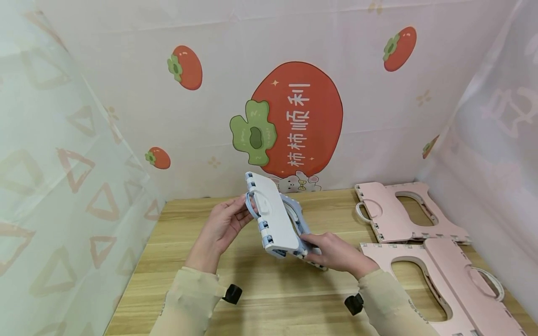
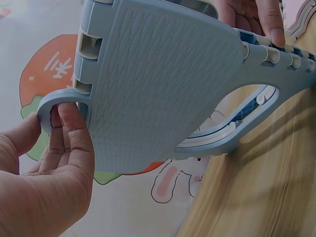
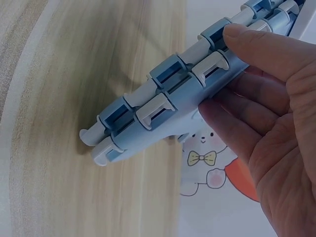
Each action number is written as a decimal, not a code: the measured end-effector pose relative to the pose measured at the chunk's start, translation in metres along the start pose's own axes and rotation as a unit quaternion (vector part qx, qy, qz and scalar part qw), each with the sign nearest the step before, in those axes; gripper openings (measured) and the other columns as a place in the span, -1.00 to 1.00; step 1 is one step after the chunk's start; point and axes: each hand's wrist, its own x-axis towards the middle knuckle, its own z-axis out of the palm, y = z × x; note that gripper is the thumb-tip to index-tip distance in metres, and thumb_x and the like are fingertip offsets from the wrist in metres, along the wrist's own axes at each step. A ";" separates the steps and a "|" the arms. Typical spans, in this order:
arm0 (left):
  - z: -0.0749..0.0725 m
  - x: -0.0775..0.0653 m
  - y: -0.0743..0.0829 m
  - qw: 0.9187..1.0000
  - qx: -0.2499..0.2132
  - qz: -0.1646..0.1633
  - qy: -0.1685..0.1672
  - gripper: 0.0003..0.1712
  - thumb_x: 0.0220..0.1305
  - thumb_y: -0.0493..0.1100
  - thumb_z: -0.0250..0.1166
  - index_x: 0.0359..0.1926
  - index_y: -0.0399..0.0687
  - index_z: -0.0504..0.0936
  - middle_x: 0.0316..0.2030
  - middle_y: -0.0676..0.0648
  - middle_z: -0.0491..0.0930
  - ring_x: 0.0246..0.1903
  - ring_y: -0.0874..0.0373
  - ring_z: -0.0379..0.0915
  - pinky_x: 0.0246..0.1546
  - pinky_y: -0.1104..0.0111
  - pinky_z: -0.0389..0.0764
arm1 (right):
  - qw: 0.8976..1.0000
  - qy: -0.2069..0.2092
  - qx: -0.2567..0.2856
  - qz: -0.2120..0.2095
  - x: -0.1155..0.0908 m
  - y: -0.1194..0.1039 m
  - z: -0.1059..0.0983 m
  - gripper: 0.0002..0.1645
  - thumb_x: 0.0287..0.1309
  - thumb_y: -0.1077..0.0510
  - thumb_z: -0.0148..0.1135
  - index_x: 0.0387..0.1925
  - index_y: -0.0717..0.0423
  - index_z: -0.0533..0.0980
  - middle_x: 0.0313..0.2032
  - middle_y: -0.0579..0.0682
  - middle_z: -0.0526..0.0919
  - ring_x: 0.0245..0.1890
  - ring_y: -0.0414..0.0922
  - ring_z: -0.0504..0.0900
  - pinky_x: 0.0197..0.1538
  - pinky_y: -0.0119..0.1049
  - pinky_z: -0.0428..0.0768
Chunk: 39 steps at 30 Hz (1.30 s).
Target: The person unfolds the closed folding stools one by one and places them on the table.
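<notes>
A blue and white folding stool (image 1: 275, 214) is held tilted above the wooden table, folded nearly flat. My left hand (image 1: 227, 221) grips its blue loop handle (image 2: 61, 96), fingers curled through the loop. On the other side my right hand (image 1: 334, 252) pinches the hinged edge (image 3: 168, 89), thumb on one face and fingers on the other. The ribbed blue panel (image 2: 158, 84) faces the left wrist camera, with an oval opening in the leg part beside it. The head view shows the stool's white face.
Two folded pink stools lie at the table's right: one toward the back (image 1: 386, 210), one nearer the front (image 1: 458, 289). The wooden table (image 1: 189, 280) meets a cloth backdrop (image 1: 210, 126) printed with persimmons; similar cloth hangs at both sides.
</notes>
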 end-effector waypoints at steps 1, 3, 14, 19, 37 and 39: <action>0.000 0.000 0.000 1.000 0.002 0.000 0.000 -0.75 0.52 -0.16 0.21 -0.10 -0.26 0.72 -0.29 -0.09 0.76 -0.25 0.12 0.69 0.01 0.30 0.71 | 1.000 0.000 0.001 0.000 0.000 0.000 0.000 -0.44 0.25 0.18 0.42 0.26 0.18 0.53 -0.06 0.08 0.77 -0.20 -0.27 0.69 -0.17 -0.29 0.71; 0.002 0.000 0.001 1.000 0.006 0.000 -0.001 -0.74 0.51 -0.15 0.22 -0.08 -0.27 0.72 -0.27 -0.09 0.76 -0.24 0.12 0.70 0.01 0.30 0.70 | 1.000 0.002 0.002 0.000 0.000 0.000 0.000 -0.44 0.25 0.18 0.42 0.26 0.18 0.53 -0.03 0.09 0.76 -0.15 -0.24 0.70 -0.14 -0.26 0.72; 0.006 0.001 0.004 1.000 -0.012 0.009 -0.018 -0.79 0.50 -0.25 0.20 -0.23 -0.22 0.74 -0.34 -0.10 0.76 -0.30 0.12 0.71 -0.03 0.31 0.71 | 1.000 0.006 0.018 -0.009 0.000 -0.001 0.002 -0.48 0.28 0.13 0.42 0.23 0.12 0.53 0.01 0.06 0.75 0.00 -0.15 0.73 0.00 -0.16 0.74; 0.007 0.002 0.005 1.000 -0.006 0.011 -0.016 -0.81 0.50 -0.25 0.21 -0.19 -0.23 0.73 -0.31 -0.10 0.76 -0.27 0.12 0.71 0.01 0.30 0.70 | 1.000 0.007 0.017 -0.010 0.000 -0.001 0.002 -0.49 0.27 0.12 0.42 0.21 0.12 0.53 0.01 0.06 0.76 0.00 -0.15 0.73 0.00 -0.16 0.74; 0.015 0.004 0.008 1.000 -0.003 0.018 -0.021 -0.83 0.48 -0.27 0.23 -0.09 -0.31 0.67 -0.30 -0.12 0.75 -0.26 0.11 0.70 0.00 0.32 0.70 | 0.998 0.001 0.063 -0.004 0.001 -0.004 0.003 -0.44 0.28 0.15 0.40 0.28 0.15 0.50 0.07 0.10 0.73 0.06 -0.07 0.73 0.07 -0.17 0.73; 0.016 0.004 0.008 1.000 -0.003 0.018 -0.020 -0.81 0.48 -0.26 0.24 -0.05 -0.34 0.66 -0.29 -0.12 0.75 -0.25 0.11 0.70 0.01 0.32 0.70 | 0.998 0.001 0.064 -0.008 0.001 -0.004 0.003 -0.45 0.28 0.16 0.40 0.27 0.16 0.51 0.05 0.10 0.74 0.05 -0.07 0.73 0.05 -0.16 0.73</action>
